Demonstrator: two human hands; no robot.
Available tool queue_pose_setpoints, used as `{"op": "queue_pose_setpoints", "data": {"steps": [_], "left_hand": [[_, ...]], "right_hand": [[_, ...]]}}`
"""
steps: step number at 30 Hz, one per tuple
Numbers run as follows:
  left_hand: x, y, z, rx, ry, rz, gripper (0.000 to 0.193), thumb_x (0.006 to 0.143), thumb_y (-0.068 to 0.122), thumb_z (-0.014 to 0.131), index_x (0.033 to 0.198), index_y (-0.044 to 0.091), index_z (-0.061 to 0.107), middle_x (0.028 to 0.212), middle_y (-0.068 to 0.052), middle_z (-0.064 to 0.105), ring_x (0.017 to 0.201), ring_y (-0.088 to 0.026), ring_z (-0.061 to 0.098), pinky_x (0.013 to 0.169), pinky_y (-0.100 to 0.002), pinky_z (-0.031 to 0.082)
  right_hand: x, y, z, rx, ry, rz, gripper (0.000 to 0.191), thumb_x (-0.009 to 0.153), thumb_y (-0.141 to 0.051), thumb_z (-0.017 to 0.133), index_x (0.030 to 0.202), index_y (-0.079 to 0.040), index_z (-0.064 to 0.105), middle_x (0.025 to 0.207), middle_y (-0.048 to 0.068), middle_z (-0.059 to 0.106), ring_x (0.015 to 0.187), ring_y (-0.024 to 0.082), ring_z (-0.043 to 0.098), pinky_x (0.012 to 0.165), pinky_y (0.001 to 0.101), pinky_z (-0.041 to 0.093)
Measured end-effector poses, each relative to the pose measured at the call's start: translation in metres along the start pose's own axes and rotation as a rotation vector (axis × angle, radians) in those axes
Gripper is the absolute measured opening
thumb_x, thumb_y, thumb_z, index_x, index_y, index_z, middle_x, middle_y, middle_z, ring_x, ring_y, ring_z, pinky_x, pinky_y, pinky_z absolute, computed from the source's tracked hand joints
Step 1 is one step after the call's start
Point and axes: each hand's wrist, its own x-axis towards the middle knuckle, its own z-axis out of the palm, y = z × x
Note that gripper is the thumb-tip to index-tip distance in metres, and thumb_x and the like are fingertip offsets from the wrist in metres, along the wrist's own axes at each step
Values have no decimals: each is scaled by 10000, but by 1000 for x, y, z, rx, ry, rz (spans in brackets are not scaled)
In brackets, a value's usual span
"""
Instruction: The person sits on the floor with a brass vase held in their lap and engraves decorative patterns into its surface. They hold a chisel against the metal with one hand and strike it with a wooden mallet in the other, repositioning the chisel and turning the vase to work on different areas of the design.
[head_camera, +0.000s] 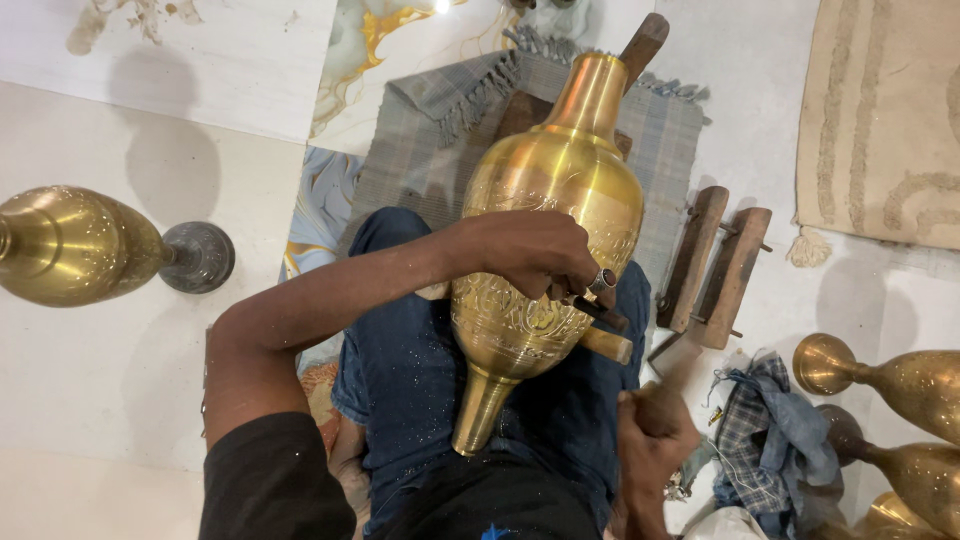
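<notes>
A large brass vase (545, 215) with engraved patterns lies across my lap, its neck pointing away from me and its foot toward me. My left hand (535, 255) reaches over the vase body and grips a small metal chisel (590, 305), its tip pressed against the engraved surface. A ring shows on one finger. My right hand (650, 435) is lower right, closed around the wooden handle of a mallet (655, 385), blurred by motion, just below the chisel.
A grey fringed cloth (430, 150) and wooden supports lie under the vase. Another brass vase (70, 245) lies at left. Several brass vases (900, 385) sit at right, beside a wooden frame (715, 265) and crumpled cloth (775, 440). A beige rug (880, 120) is top right.
</notes>
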Motion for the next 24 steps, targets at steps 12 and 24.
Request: {"op": "queue_pose_setpoints", "data": {"steps": [12,24], "left_hand": [[5,-4,6,11,-42,-29,543,732,-7,775,1239,181,735,669,-40,720,569,-179,673,497,-387,448],[4,3,0,13,-45,-43,476,731,8,789,1176,172,751,795,-27,776,708,-198,740,551,-387,512]], "right_hand": [[-3,3,1,66,7,-77,160,834,32,820,926,11,691,858,64,707,764,137,658,735,280,533],[-3,2,4,17,-53,84,249,838,-39,775,1075,4,715,914,60,719,768,128,663,713,291,544]]}}
